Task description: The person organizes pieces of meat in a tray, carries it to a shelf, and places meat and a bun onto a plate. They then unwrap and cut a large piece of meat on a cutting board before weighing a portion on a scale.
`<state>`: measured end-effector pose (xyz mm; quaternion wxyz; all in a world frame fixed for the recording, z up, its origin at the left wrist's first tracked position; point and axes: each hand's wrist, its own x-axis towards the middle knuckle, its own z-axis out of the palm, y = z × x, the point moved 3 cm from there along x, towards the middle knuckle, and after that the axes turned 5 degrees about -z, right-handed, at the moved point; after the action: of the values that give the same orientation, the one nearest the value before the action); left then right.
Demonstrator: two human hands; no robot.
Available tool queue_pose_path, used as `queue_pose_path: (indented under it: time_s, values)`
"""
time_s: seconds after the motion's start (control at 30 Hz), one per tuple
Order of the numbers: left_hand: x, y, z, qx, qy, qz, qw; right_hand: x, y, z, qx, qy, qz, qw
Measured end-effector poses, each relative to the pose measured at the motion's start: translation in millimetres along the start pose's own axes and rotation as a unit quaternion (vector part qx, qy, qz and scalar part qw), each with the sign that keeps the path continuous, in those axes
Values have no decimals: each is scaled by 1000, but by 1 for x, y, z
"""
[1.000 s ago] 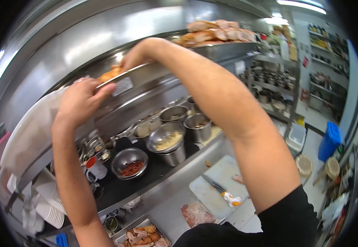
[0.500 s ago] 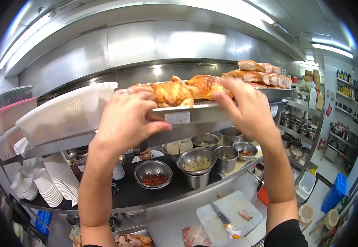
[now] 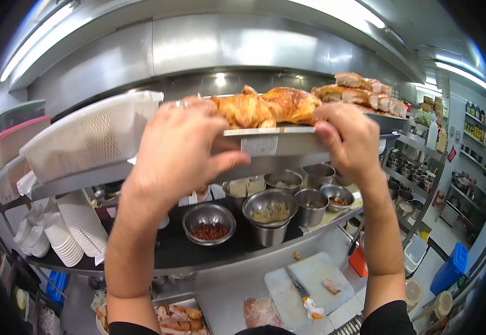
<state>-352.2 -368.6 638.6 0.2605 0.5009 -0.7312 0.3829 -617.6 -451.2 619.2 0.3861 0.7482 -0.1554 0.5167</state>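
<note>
While the silver metal tray (image 3: 304,138) is held: left grip (image 3: 181,148) clasps its left end, right grip (image 3: 352,137) its right, thumbs in front.
Golden-brown roast birds (image 3: 292,105): in the tray, between the two grips.
White perforated plastic basket (image 3: 95,134): just beside the left grip.
Stacked roast meat pieces (image 3: 360,96): beyond the right grip.
Tray progress: birds already loaded, tray raised to shelf height; whether the metal shelf (image 3: 81,182) bears it, and what remains, cannot be told.

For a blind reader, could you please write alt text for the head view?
A person's left hand and right hand hold a metal tray of roasted poultry at a high shelf; below, a knife lies on a cutting board.
</note>
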Motion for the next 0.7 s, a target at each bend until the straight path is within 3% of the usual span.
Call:
queue_pose_path:
  time_s: [0.07,0.17,0.3,0.4,0.43,0.47,0.53,0.63,0.67,0.7]
  values:
    - [7,-7,-3,-17,29,-6,999,10,10,3,30,65,-26,997]
    - [12,-16,5,-10,21,-18,1000,14,24,10,134,24,52,989]
    - [8,-17,18,15,94,13,995,7,26,20,107,26,-7,994]
    - [7,-17,12,-72,132,35,988,2,35,23,171,46,46,983]
    - [2,-15,5,-79,138,29,987,1,36,19,149,77,25,986]
    - [-5,-14,0,-100,162,20,982,-2,29,11,101,89,-9,991]
    - [-33,-9,-13,-3,273,105,956,-21,12,-5,74,131,-22,988]
    - [-109,-9,-6,-107,323,14,940,-96,-25,-25,196,220,55,954]
    - [-145,-9,6,-147,338,-27,929,-132,-43,-26,254,226,75,938]
    - [-193,-10,26,-211,359,-109,903,-174,-61,-29,218,162,113,956]
